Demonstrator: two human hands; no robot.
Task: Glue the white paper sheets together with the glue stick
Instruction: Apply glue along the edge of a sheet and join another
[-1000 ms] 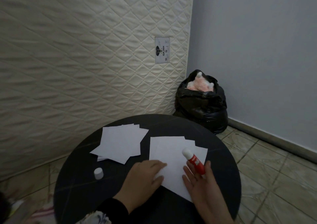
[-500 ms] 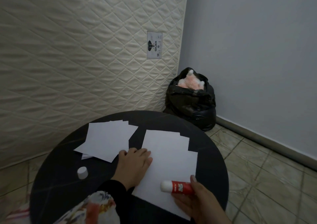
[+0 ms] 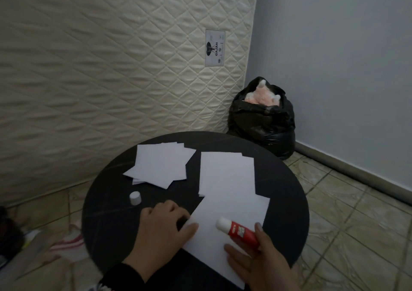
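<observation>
The right hand (image 3: 263,266) grasps the glue stick (image 3: 238,231) over the near sheet (image 3: 231,215); its long axis runs near-right to far-left, white tip pointing far-left. The left hand (image 3: 160,230), fingers curled, pins that sheet's left edge, so the right hand is nearer. The stack (image 3: 161,164) lies far-left.

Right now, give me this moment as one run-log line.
phase: gluing | right hand: holds glue stick, uncapped, over sheet | left hand: steadies sheet edge | cap: on table | spare stack: untouched
</observation>
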